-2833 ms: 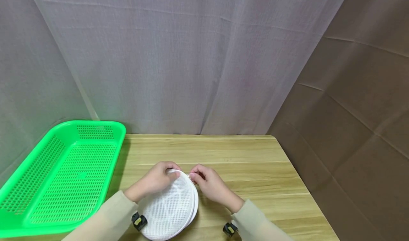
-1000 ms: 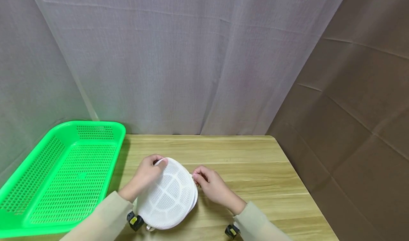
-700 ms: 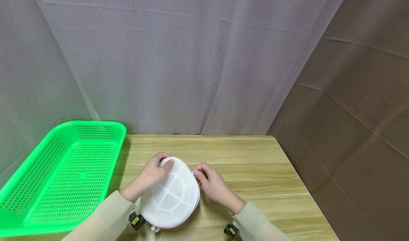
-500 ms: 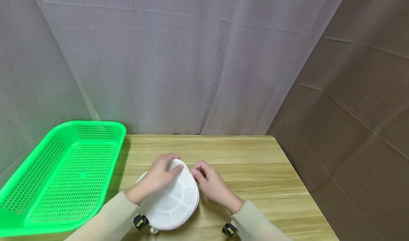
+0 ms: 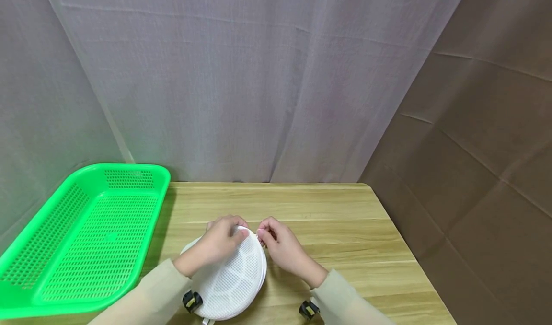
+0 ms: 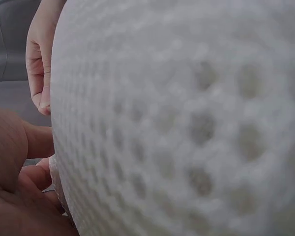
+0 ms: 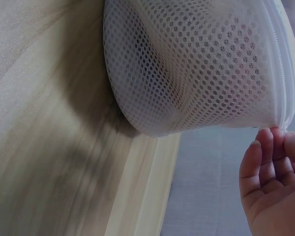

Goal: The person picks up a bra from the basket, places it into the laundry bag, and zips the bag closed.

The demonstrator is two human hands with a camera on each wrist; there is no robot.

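A round white mesh laundry bag [image 5: 233, 286] is tilted up above the near part of the table. My left hand [image 5: 217, 246] grips its far rim, thumb on the mesh face and fingers behind. At the right side of the rim, my right hand [image 5: 284, 250] pinches the zipper's end between thumb and fingers. In the right wrist view, the zipper [image 7: 279, 54] runs along the bag's edge down to those fingertips; whether they hold the pull tab or the fabric is hidden. Mesh fills most of the left wrist view, where the left hand [image 6: 12, 172] reaches its edge.
A green perforated plastic basket [image 5: 148, 229] stands on the left of the wooden table [image 5: 327, 210]. Grey curtain [image 5: 215, 99] hangs behind the table, and a brown sheet [image 5: 487, 138] closes off the right side.
Over the last second my left hand has slid right along the rim, closer to the right hand. The bag has tipped and come slightly nearer. The right hand has barely moved.
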